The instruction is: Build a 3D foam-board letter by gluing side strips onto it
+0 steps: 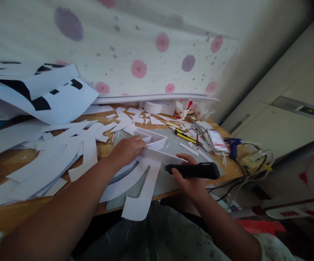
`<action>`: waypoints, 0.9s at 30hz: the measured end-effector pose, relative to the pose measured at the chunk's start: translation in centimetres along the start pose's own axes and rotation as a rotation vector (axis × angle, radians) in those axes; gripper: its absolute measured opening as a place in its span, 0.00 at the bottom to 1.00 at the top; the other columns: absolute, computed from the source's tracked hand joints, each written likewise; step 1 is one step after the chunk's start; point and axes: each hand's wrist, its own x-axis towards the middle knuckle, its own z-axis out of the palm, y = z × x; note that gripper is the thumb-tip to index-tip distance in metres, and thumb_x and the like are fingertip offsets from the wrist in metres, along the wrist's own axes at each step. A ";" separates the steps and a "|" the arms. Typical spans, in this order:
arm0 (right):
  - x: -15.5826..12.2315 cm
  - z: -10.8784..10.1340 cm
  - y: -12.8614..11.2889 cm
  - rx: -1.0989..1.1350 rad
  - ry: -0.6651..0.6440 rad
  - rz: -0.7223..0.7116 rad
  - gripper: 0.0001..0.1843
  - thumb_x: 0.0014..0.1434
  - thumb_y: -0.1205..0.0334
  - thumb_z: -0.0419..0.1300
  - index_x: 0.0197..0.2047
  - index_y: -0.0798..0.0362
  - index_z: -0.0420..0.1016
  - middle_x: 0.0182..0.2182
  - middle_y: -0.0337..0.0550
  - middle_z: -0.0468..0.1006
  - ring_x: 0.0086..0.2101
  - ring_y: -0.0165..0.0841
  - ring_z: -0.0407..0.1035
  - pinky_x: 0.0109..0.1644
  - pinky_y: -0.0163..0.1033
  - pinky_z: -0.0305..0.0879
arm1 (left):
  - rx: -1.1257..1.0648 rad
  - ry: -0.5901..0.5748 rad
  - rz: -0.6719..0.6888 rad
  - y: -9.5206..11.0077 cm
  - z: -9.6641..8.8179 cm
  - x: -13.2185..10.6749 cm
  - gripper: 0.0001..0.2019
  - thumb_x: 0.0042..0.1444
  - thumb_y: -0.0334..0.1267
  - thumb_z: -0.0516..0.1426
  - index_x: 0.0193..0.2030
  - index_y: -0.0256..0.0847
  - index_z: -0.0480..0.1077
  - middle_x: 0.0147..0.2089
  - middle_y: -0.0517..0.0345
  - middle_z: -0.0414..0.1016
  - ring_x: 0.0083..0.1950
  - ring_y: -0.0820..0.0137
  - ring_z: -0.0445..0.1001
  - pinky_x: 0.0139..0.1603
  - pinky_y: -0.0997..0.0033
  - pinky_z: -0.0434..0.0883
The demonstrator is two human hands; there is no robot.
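Note:
My left hand [129, 149] has its fingers closed on the upright white board walls [158, 140] of a small box-like shape. Beneath it a flat white sheet with curved cut-outs [144, 195] hangs over the table's front edge. A thick black pen-shaped tool [193, 170] is in my right hand [191, 185], its narrow end pointing left, close to the near side of the long standing wall. Its tip is too dark to make out. A grey cutting mat [170, 177] lies under the work.
White strips and offcuts [53, 156] cover the left of the wooden table. A yellow utility knife [185, 136] lies behind my right hand. Farther right are a blue glue gun [234, 146] and cables [251, 175]. Curved white sheets [64, 94] are piled at the back left.

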 end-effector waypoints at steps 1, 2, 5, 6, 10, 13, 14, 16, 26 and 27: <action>0.1 0.4 0.1 0.013 0.030 -0.013 0.13 0.52 0.57 0.59 0.42 0.50 0.69 0.30 0.39 0.75 0.29 0.33 0.69 0.35 0.39 0.67 | -0.005 0.001 -0.001 0.0 0.0 0.0 0.10 0.59 0.28 0.53 0.38 0.38 0.76 0.38 0.53 0.75 0.40 0.67 0.75 0.40 0.70 0.70; 0.1 0.8 0.2 0.011 0.049 -0.017 0.11 0.52 0.57 0.59 0.39 0.50 0.69 0.30 0.39 0.75 0.29 0.33 0.69 0.35 0.39 0.67 | -0.009 0.001 -0.001 0.0 0.0 0.0 0.10 0.59 0.29 0.53 0.38 0.38 0.76 0.38 0.53 0.75 0.40 0.67 0.75 0.40 0.70 0.70; 0.4 1.3 0.3 -0.047 0.022 0.003 0.08 0.51 0.56 0.60 0.32 0.50 0.68 0.25 0.38 0.73 0.27 0.33 0.68 0.33 0.38 0.66 | -0.018 0.001 -0.002 0.0 0.0 0.0 0.09 0.58 0.28 0.53 0.38 0.39 0.76 0.38 0.54 0.75 0.40 0.68 0.74 0.39 0.71 0.70; 0.5 1.4 0.3 -0.065 0.008 0.012 0.08 0.51 0.55 0.60 0.31 0.50 0.68 0.25 0.37 0.73 0.27 0.33 0.68 0.32 0.38 0.66 | -0.019 0.001 -0.004 0.0 0.0 0.0 0.09 0.58 0.29 0.53 0.37 0.39 0.76 0.38 0.54 0.75 0.39 0.69 0.74 0.39 0.71 0.69; 0.8 1.5 0.3 -0.087 -0.022 0.025 0.09 0.51 0.54 0.60 0.31 0.50 0.69 0.23 0.37 0.74 0.25 0.32 0.69 0.29 0.37 0.65 | -0.026 0.002 -0.016 0.1 0.0 0.1 0.10 0.59 0.30 0.52 0.36 0.39 0.76 0.37 0.55 0.75 0.38 0.69 0.74 0.38 0.72 0.69; 0.8 1.7 0.2 -0.076 -0.030 0.023 0.09 0.51 0.54 0.60 0.31 0.50 0.69 0.24 0.38 0.75 0.25 0.33 0.69 0.28 0.37 0.66 | -0.036 -0.007 -0.017 0.2 0.0 0.1 0.10 0.59 0.29 0.53 0.36 0.39 0.76 0.36 0.55 0.74 0.38 0.69 0.74 0.37 0.72 0.68; 0.8 1.8 0.2 -0.076 -0.031 0.021 0.09 0.51 0.54 0.60 0.32 0.50 0.69 0.24 0.38 0.75 0.25 0.33 0.70 0.28 0.37 0.67 | -0.039 -0.009 -0.017 0.2 -0.1 0.1 0.10 0.58 0.29 0.53 0.36 0.39 0.76 0.36 0.55 0.74 0.38 0.69 0.74 0.37 0.72 0.68; 0.7 1.9 0.2 -0.088 -0.025 0.015 0.09 0.51 0.54 0.60 0.32 0.50 0.69 0.24 0.38 0.75 0.25 0.33 0.70 0.28 0.37 0.67 | -0.044 -0.010 -0.019 0.2 -0.1 0.1 0.10 0.58 0.28 0.53 0.36 0.39 0.76 0.36 0.55 0.74 0.38 0.69 0.74 0.37 0.72 0.68; 0.5 1.9 0.1 -0.155 -0.031 0.029 0.09 0.52 0.53 0.59 0.32 0.50 0.69 0.24 0.38 0.76 0.26 0.34 0.71 0.30 0.37 0.67 | -0.060 -0.011 -0.031 0.2 0.0 0.2 0.10 0.56 0.26 0.53 0.37 0.39 0.76 0.37 0.54 0.75 0.39 0.68 0.74 0.37 0.71 0.68; 0.5 1.9 0.1 -0.153 -0.033 0.033 0.10 0.52 0.53 0.59 0.32 0.50 0.69 0.24 0.38 0.76 0.26 0.34 0.71 0.30 0.37 0.67 | -0.060 -0.011 -0.034 0.2 0.0 0.2 0.10 0.56 0.26 0.53 0.37 0.39 0.76 0.37 0.54 0.75 0.39 0.68 0.74 0.37 0.70 0.68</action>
